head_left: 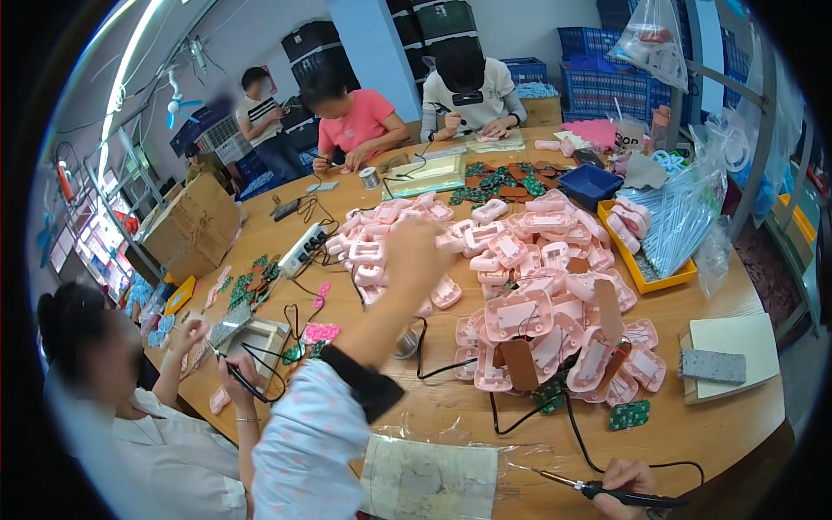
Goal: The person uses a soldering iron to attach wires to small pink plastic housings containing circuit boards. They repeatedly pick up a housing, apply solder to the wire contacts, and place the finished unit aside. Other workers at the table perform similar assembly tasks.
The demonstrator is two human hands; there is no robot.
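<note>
My left arm, in a pale blue sleeve with a black cuff, stretches forward across the table. My left hand (422, 253) is over the far-left part of a heap of pink plastic shells (518, 314); it is blurred and its fingers cannot be made out. At the lower right, my right hand (627, 482) is closed round the black handle of a soldering iron (652, 500), whose tip points left. A worn pale mat (430, 477) lies left of that tip. Green circuit boards (629, 416) and brown boards (520, 364) lie among and beside the nearer shells.
Black cords cross the table near a power strip (303, 250). To the right are a yellow tray (654, 279) with blue sticks and shells, and a grey block (712, 367) on a pale board. A co-worker with an iron (243, 374) sits left; others work across the table.
</note>
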